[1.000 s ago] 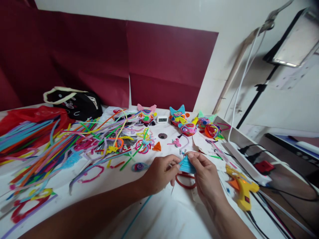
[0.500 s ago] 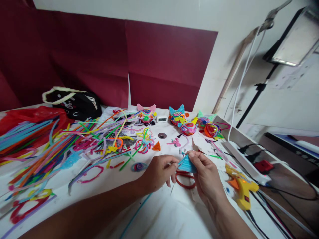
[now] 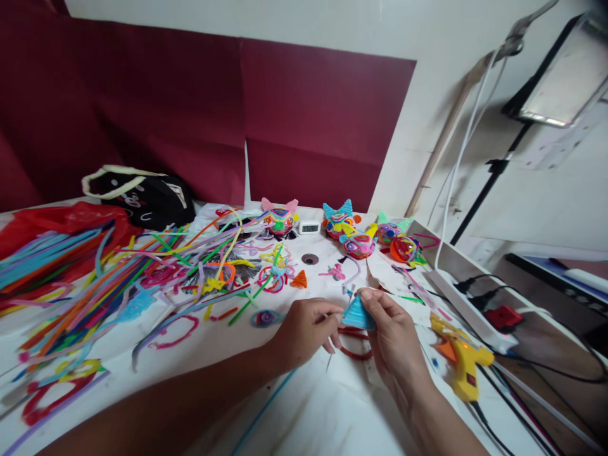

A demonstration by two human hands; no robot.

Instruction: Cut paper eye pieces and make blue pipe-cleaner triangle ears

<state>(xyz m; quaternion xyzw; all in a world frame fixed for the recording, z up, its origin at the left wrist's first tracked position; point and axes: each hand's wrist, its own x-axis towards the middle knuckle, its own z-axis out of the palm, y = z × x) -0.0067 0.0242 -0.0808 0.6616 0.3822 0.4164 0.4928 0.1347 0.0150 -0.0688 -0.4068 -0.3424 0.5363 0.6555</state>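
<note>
A blue triangle of pipe cleaner rows [image 3: 359, 313] is pinched by its upper edge in my right hand [image 3: 392, 323]. My left hand [image 3: 306, 329] is closed at the triangle's left corner, thumb and forefinger pressed together; what lies between them is too small to make out. A long blue pipe cleaner [image 3: 266, 410] runs from under my left hand toward the bottom edge. Below the triangle, partly behind my fingers, lies a dark red loop [image 3: 354, 353]. An orange triangle [image 3: 299, 278] rests on the table beyond my left hand.
Colourful pipe cleaners [image 3: 71, 297] cover the left side. Decorated balls with ears [image 3: 280, 218] stand at the back beside a small digital display [image 3: 310, 227]. At right are a yellow glue gun [image 3: 463, 367], a power strip [image 3: 470, 310] and cables. A black bag [image 3: 142, 199] sits back left.
My left fingers have shifted slightly at the triangle's left edge. The blue strand below my left hand has moved a little to the right. My right hand keeps its pinch.
</note>
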